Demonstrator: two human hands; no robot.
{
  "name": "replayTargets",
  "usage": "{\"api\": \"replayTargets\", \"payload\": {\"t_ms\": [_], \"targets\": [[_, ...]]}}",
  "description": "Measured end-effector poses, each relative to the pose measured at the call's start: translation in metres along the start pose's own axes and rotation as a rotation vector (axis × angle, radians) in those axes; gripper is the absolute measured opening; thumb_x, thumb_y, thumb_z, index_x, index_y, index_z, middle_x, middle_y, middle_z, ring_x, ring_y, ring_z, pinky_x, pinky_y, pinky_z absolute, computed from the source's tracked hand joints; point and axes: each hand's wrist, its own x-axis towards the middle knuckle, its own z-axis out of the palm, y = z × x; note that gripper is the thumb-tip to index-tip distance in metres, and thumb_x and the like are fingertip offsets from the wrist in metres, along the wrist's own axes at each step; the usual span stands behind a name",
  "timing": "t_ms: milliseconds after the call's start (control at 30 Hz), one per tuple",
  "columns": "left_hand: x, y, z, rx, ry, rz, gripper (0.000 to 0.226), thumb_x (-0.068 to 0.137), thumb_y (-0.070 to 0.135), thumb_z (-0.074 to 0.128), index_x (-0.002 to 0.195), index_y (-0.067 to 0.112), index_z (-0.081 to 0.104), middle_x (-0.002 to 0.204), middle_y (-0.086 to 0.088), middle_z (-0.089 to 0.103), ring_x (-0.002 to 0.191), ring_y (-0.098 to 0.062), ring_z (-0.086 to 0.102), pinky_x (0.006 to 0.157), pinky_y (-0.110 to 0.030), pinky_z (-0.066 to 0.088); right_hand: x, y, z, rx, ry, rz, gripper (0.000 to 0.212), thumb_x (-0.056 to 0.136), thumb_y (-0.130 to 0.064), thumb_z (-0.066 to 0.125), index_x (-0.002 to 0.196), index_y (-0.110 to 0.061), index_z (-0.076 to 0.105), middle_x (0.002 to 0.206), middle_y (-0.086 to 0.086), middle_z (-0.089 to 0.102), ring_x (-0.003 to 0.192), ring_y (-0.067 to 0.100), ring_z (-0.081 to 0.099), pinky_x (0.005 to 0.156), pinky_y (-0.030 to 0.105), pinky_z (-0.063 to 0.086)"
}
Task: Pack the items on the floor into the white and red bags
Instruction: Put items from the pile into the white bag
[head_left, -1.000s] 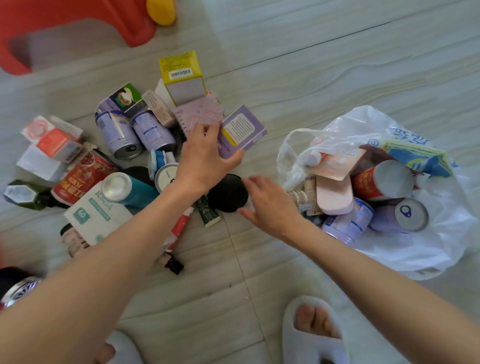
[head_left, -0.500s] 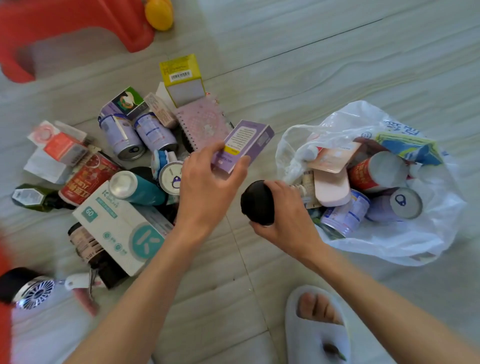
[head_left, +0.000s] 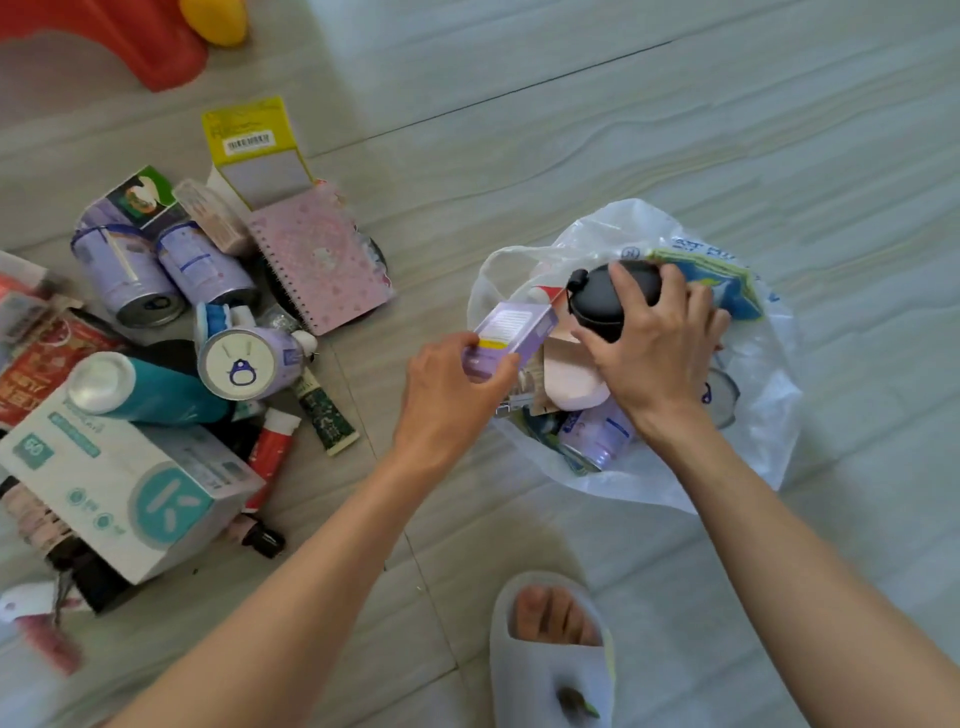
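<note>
Right now both hands are over the white bag (head_left: 753, 457), which lies open on the floor (head_left: 675, 130) at the right, and each carries one item. The right hand (head_left: 649, 358) grips a black container (head_left: 602, 301) from above, fingers (head_left: 631, 291) curled over its rounded body; it hangs directly over the bag's mouth, above the cans and packets already inside. From there the only way left to go is straight down, so a release looks like the next step for that hand.

The left hand (head_left: 452, 395) pinches a purple box (head_left: 511, 332) at its near end. The box's long axis runs from the hand up and to the right, its far end pointing into the bag and already past the near rim. That is the relation that matters: the box leads the fingers into the opening, so pushing along its own length should slide it in beside the black container. The two items are close together, and they may bump if both are dropped at once.

Plenty is left to pack, all well to the left of the bag: a white box (head_left: 119, 483), a teal bottle (head_left: 150, 392), cans (head_left: 130, 275), a pink notebook (head_left: 322, 260), tubes and more. The left hand is nearer that pile. No red bag can be made out for certain.
</note>
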Motion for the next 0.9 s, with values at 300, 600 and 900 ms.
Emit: {"api": "replayTargets", "payload": {"t_ms": [300, 600, 900], "targets": [[0.01, 0.024, 0.044, 0.033, -0.076, -0.025, 0.044, 0.082, 0.03, 0.061, 0.119, 0.009, 0.05, 0.121, -0.01, 0.041, 0.111, -0.03, 0.046, 0.097, -0.036, 0.039, 0.002, 0.011, 0.009, 0.213, 0.118, 0.03, 0.03, 0.082, -0.009, 0.055, 0.11, -0.01, 0.067, 0.122, 0.021, 0.058, 0.111, 0.039, 0.054, 0.092, 0.047, 0.043], [0.008, 0.018, 0.042, -0.013, -0.222, 0.175, 0.037, 0.085, -0.003, 0.04, 0.109, 0.004, 0.066, 0.117, -0.017, 0.056, 0.111, -0.027, 0.052, 0.085, -0.011, 0.032, -0.017, 0.003, 0.024, 0.142, -0.082, -0.342, 0.033, 0.086, -0.022, 0.039, 0.08, -0.009, 0.069, 0.089, 0.006, 0.068, 0.094, 0.027, 0.064, 0.104, 0.037, 0.024], [0.057, -0.017, 0.027, -0.05, -0.238, -0.131, 0.057, 0.085, 0.022, 0.062, 0.136, 0.013, 0.038, 0.125, -0.007, 0.055, 0.112, -0.026, 0.054, 0.093, -0.038, 0.046, -0.02, 0.012, 0.011, 0.028, -0.325, -0.416, 0.055, 0.086, -0.047, 0.03, 0.106, -0.009, 0.065, 0.119, 0.008, 0.064, 0.118, 0.025, 0.055, 0.112, 0.042, 0.008]]}}
